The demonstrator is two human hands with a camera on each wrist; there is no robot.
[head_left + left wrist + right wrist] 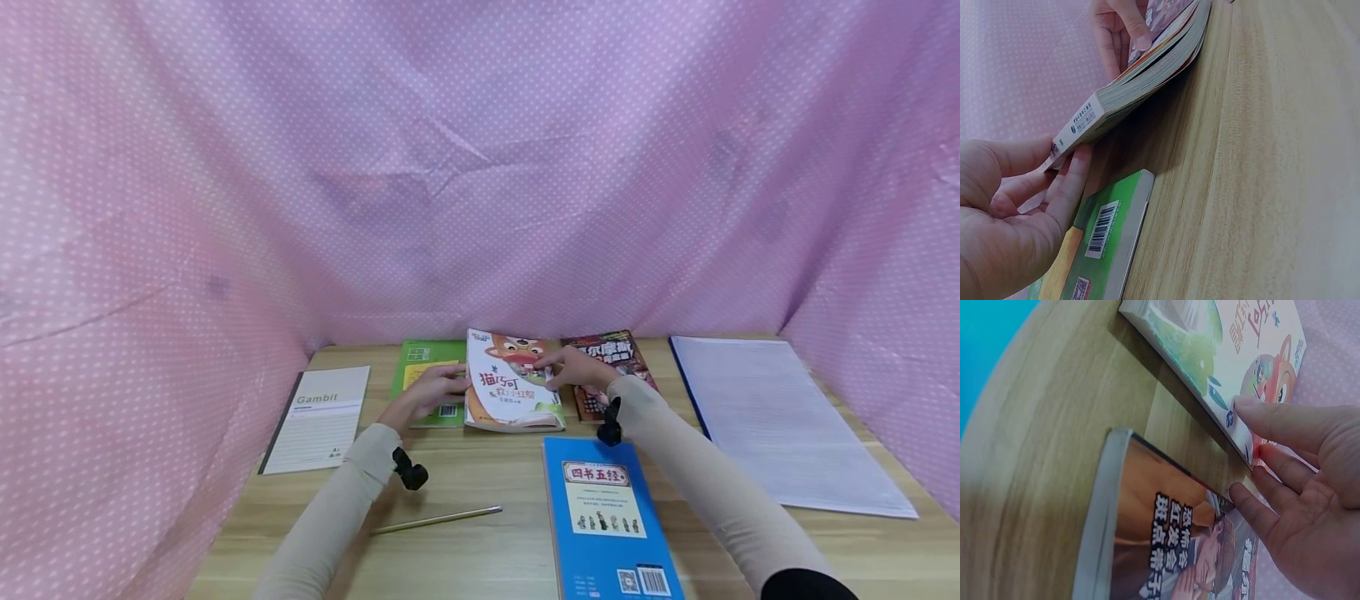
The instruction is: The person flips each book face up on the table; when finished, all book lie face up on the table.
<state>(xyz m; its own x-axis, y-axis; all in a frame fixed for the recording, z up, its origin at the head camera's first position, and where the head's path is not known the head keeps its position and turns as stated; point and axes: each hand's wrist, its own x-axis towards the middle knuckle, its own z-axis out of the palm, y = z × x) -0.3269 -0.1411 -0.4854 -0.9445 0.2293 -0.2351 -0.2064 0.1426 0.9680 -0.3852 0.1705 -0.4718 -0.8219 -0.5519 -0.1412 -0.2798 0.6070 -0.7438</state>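
Note:
A white paperback book [497,408] with a cartoon fox-like animal on its cover is held between both hands at the back middle. My left hand [431,392] pinches its spine, thumb above and fingers beneath; in the left wrist view that spine [1079,125] stands raised off the table. At the opposite edge, my right hand [579,369] grips with the thumb on the cover and the index finger at the side, as the right wrist view shows. A green book [1124,187] lies under and left of it. To the right lies a dark, brownish illustrated book [1147,481].
Nearer the front lies a blue book [600,575]. A pencil-like stick [442,519] rests left of it. At the left is a Gambit notebook [318,425], at the right a white sheet-like folder [780,425] with a blue edge. Pink dotted cloth [480,208] hangs behind the table.

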